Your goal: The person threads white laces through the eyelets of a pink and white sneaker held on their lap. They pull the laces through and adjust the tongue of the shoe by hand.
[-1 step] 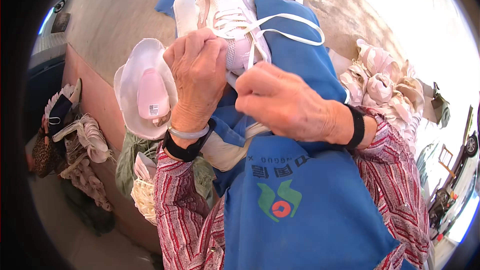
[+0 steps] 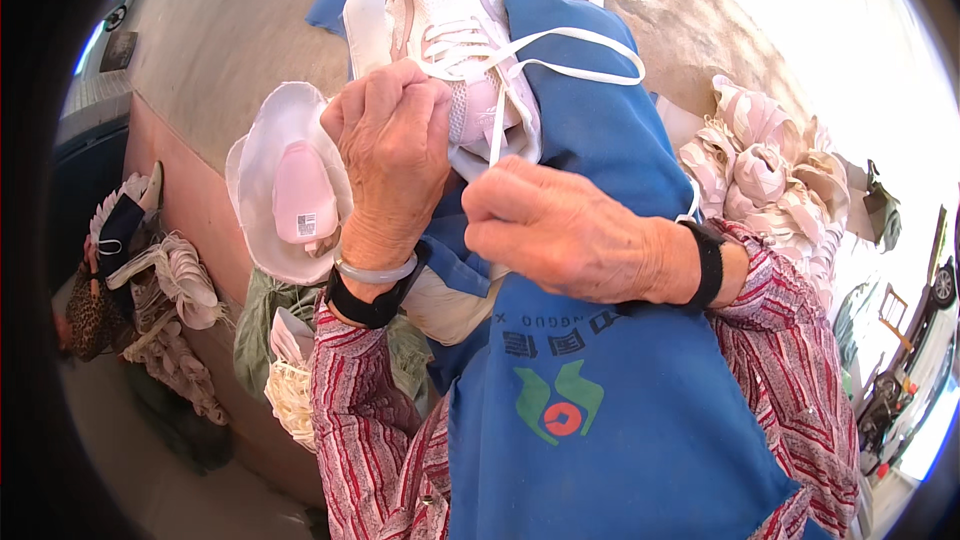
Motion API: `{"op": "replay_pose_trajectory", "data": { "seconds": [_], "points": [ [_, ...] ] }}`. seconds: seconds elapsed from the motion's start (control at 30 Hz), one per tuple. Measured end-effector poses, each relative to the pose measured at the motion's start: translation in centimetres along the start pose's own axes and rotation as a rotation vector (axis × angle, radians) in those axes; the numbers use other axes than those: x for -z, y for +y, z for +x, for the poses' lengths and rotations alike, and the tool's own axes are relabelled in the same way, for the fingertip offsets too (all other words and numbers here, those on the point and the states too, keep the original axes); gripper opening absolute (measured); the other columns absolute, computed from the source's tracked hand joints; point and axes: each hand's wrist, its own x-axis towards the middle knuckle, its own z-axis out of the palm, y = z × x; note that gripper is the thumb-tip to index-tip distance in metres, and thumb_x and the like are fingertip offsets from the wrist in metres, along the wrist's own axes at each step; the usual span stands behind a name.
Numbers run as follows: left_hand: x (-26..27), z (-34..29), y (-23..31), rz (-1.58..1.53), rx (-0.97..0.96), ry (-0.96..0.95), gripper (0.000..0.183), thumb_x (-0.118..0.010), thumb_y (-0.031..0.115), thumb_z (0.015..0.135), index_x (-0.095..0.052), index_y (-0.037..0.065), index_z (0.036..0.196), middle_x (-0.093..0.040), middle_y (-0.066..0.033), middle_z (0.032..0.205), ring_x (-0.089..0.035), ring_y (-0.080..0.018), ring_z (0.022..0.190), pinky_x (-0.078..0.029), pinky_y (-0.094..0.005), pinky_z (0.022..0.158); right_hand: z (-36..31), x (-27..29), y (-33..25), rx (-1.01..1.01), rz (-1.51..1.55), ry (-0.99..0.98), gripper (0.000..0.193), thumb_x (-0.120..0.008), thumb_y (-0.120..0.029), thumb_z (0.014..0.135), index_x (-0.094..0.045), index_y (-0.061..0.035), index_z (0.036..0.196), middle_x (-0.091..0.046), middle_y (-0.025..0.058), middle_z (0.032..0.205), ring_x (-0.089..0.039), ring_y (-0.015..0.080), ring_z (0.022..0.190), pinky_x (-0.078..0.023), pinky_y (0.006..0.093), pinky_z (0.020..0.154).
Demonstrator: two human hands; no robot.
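Note:
A pale pink and white sneaker (image 2: 450,30) lies on my blue apron (image 2: 600,380) in front of me, toe pointing away. My left hand (image 2: 392,155) is closed around the sneaker's tongue and white laces near the ankle opening. My right hand (image 2: 560,230) sits just below the shoe with fingers curled, pinching a white shoelace (image 2: 560,50) that loops out to the right over the apron. Both wrists wear black bands; the left also has a pale bangle.
A second pink shoe (image 2: 300,190) sits sole-up in a white wrapper at the left on a pink ledge. Piles of white and pink shoes (image 2: 770,175) lie at the right. Bundled shoe parts (image 2: 170,280) hang at the far left. A concrete floor (image 2: 220,30) lies beyond.

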Motion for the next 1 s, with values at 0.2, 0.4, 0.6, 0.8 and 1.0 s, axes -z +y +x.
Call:
{"op": "replay_pose_trajectory", "data": {
  "seconds": [0.2,0.4,0.6,0.8,1.0],
  "points": [
    [0.6,0.6,0.5,0.008,0.089,-0.061,0.010,-0.071,0.008,0.079,-0.065,0.010,0.087,-0.061,-0.0003,0.097,-0.055,-0.0229,0.095,-0.035,-0.0373,0.088,0.4,0.2,1.4,-0.042,-0.035,0.019,0.009,-0.060,-0.008,0.076,-0.054,-0.0055,0.082,-0.049,0.0078,0.087,-0.052,0.0241,0.082,-0.045,0.0363,0.074],
    [0.4,1.1,0.7,-0.003,0.043,-0.121,0.011,-0.069,0.006,0.079,-0.063,0.009,0.088,-0.060,-0.0036,0.094,-0.055,-0.0251,0.095,-0.037,-0.0371,0.086,0.5,-0.1,1.7,-0.077,-0.002,-0.033,0.014,-0.062,-0.007,0.074,-0.054,-0.0057,0.086,-0.053,0.0085,0.086,-0.054,0.0249,0.079,-0.045,0.0353,0.073],
    [1.7,2.1,2.8,-0.327,0.211,-0.137,0.016,-0.070,-0.001,0.078,-0.062,0.005,0.090,-0.058,-0.0077,0.090,-0.058,-0.0249,0.084,-0.045,-0.0344,0.074,0.1,2.3,1.7,-0.138,0.237,0.030,0.014,-0.062,0.000,0.078,-0.053,-0.0027,0.088,-0.055,0.0118,0.088,-0.058,0.0300,0.080,-0.048,0.0390,0.071],
    [3.4,-0.9,6.9,-1.307,0.773,0.000,0.017,-0.068,0.000,0.088,-0.057,-0.001,0.101,-0.057,-0.0054,0.097,-0.055,-0.0087,0.083,-0.046,-0.0219,0.070,1.2,5.6,-0.4,-0.181,0.617,-0.037,0.014,-0.064,0.001,0.082,-0.055,-0.0042,0.091,-0.059,0.0096,0.091,-0.060,0.0315,0.077,-0.050,0.0370,0.064],
    [6.0,-1.5,7.2,-1.464,0.730,0.096,0.013,-0.066,-0.003,0.088,-0.056,-0.002,0.095,-0.055,-0.0083,0.094,-0.053,-0.0112,0.076,-0.045,-0.0230,0.068,1.6,7.3,-0.8,-0.266,0.414,-0.030,0.013,-0.065,0.001,0.084,-0.061,-0.0050,0.096,-0.063,0.0086,0.098,-0.062,0.0254,0.081,-0.051,0.0317,0.070]
  ]
}}
